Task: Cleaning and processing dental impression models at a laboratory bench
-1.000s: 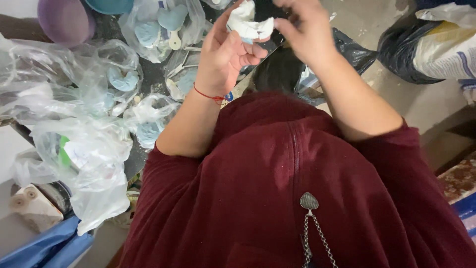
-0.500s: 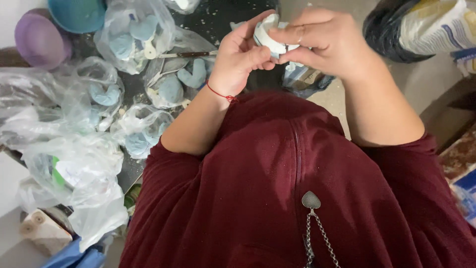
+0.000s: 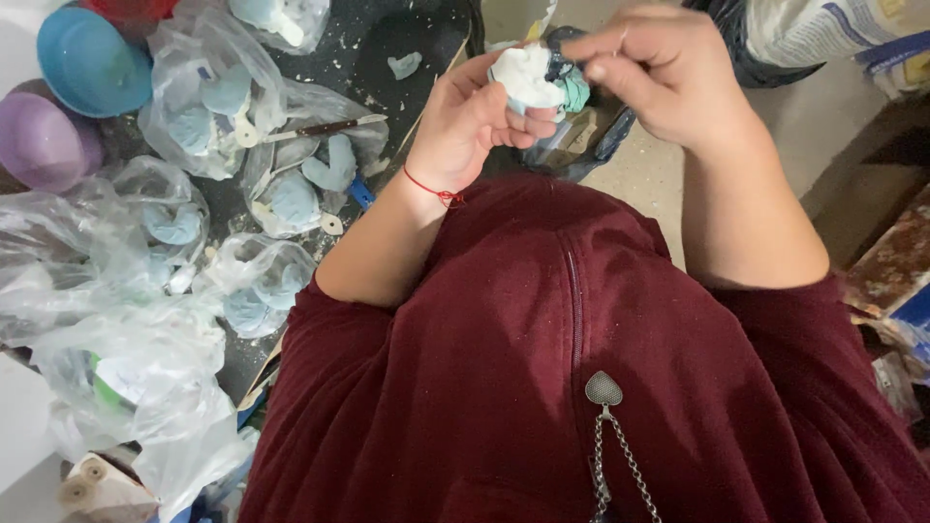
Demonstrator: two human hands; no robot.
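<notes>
At the top centre of the frame the left hand (image 3: 470,121) cups a white lump with a pale blue-green edge (image 3: 536,77), its fingers (image 3: 523,121) curled and clamped around the underside. The right hand (image 3: 668,77) comes in from the upper right, thumb and forefinger pinched together at the lump's right edge, where the blue-green part shows; whether they grip a small tool or only the material cannot be told.

Judging by this, the work on the lump looks to be midway: it is partly white and partly coloured, and it is in the hands rather than set down.

On the dark surface (image 3: 387,39) in the upper left lie several clear plastic bags (image 3: 208,92) holding pale blue shaped pieces (image 3: 291,199), which look already made. A thin stick-like tool (image 3: 325,127) lies untouched between the bags. A blue bowl (image 3: 92,63) and a purple bowl (image 3: 44,140) sit at the far left edge.
</notes>
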